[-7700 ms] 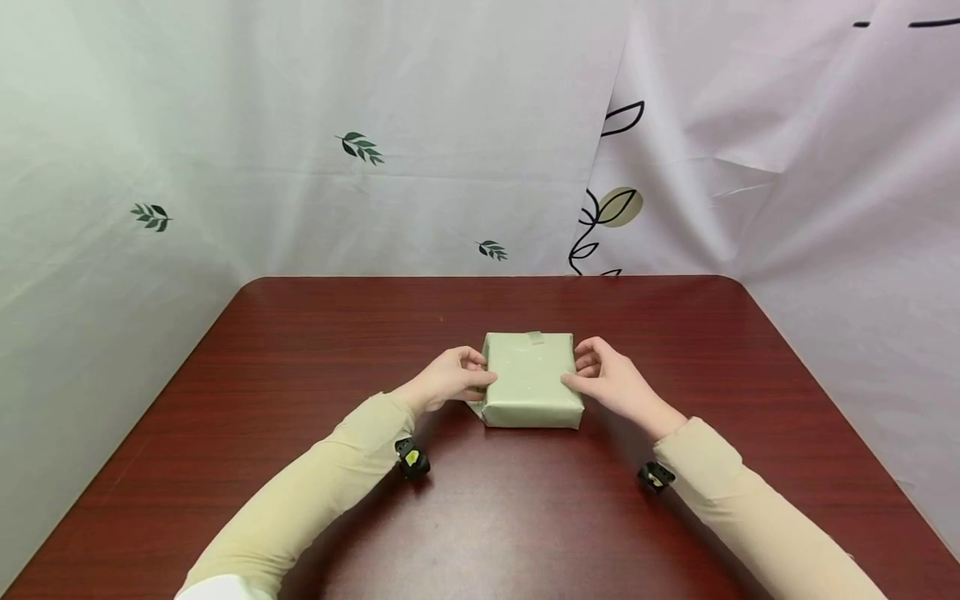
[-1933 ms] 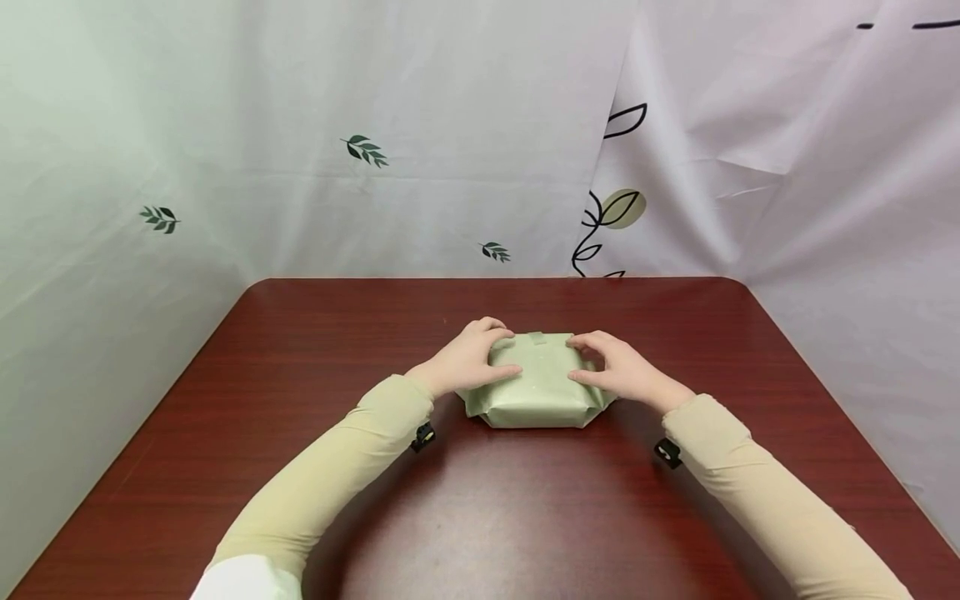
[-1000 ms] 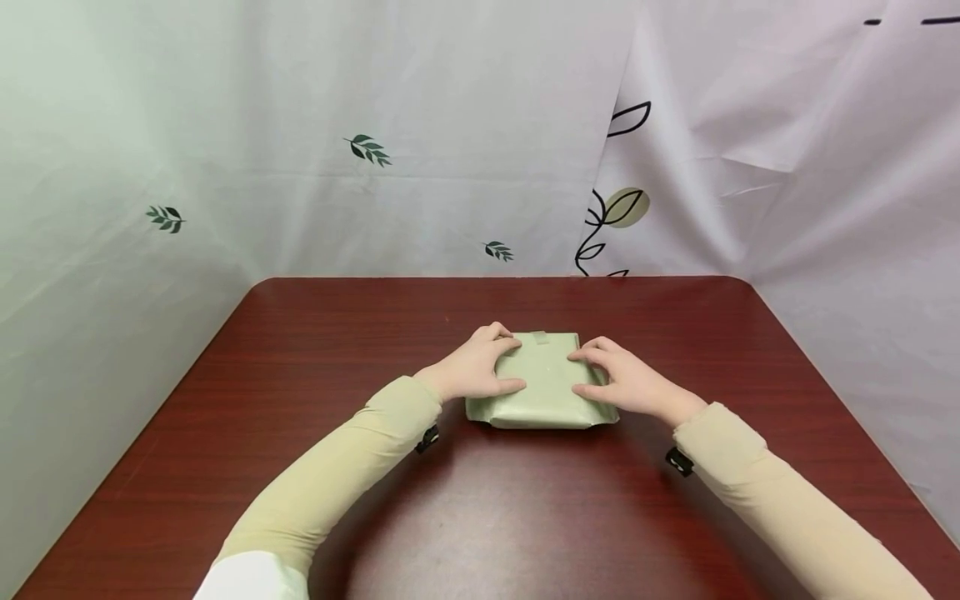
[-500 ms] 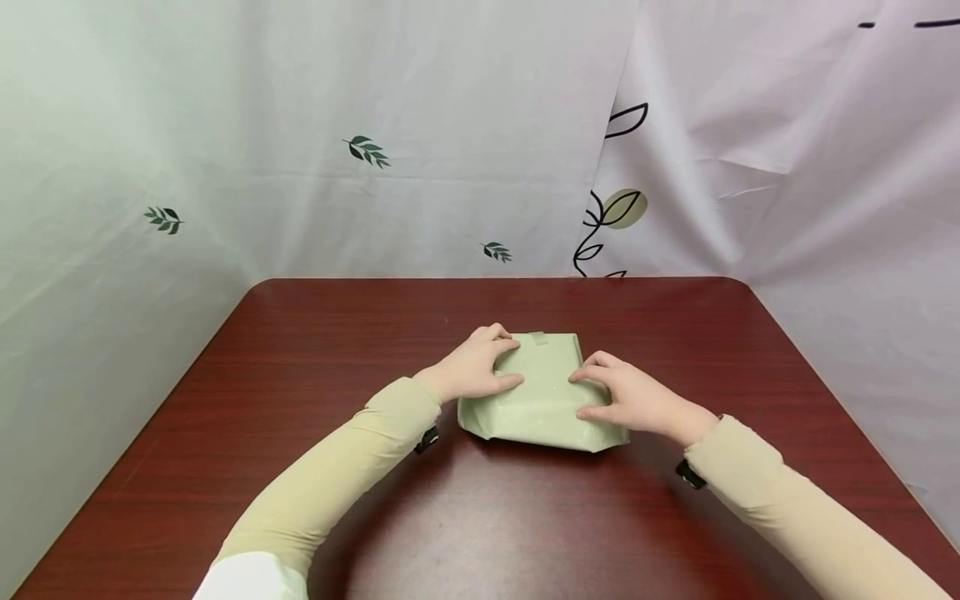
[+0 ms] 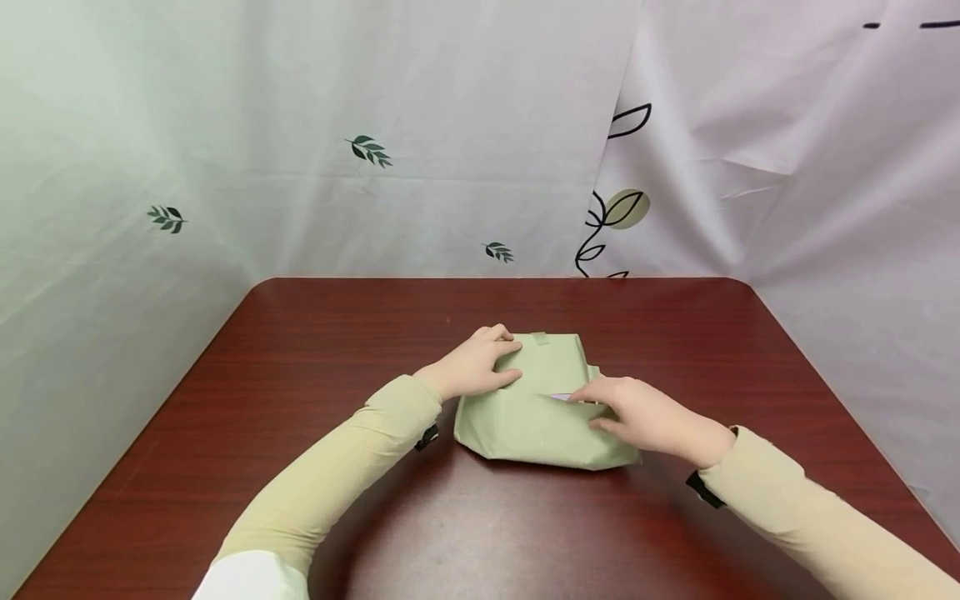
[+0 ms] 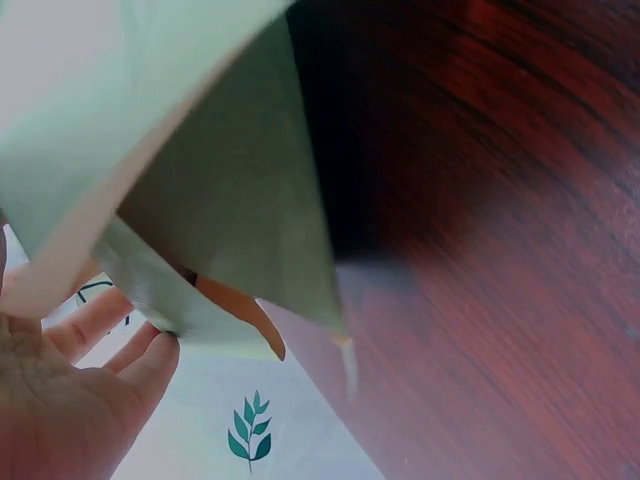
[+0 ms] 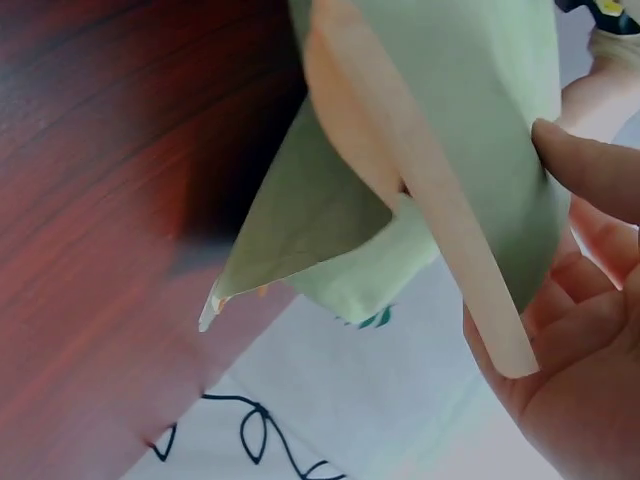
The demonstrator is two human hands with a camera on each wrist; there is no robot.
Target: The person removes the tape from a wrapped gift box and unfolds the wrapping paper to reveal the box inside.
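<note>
A flat box-shaped package (image 5: 551, 357) in pale green wrapping paper lies at mid-table, with a bit of tape (image 5: 539, 338) at its far edge. My left hand (image 5: 472, 362) holds its left side, thumb and fingers spread over the top. At the near right, my right hand (image 5: 648, 417) pinches the loose front of the wrapping paper (image 5: 540, 433). A gap there shows a small pale lilac patch (image 5: 560, 397); most of the contents stay hidden. Both wrist views show end flaps (image 6: 230, 190) standing away from the package, with a whitish paper edge (image 7: 440, 190) in the right one.
The dark red wood table (image 5: 337, 333) has rounded far corners. White cloth (image 5: 450, 100) with leaf prints hangs behind it and at both sides. Small black wrist cameras (image 5: 705, 490) sit under the sleeves.
The end folds have come out sideways, and the paper's front has been drawn toward me, baring a gap on top. My right hand has moved nearer and rightward; the left has barely shifted lately.
</note>
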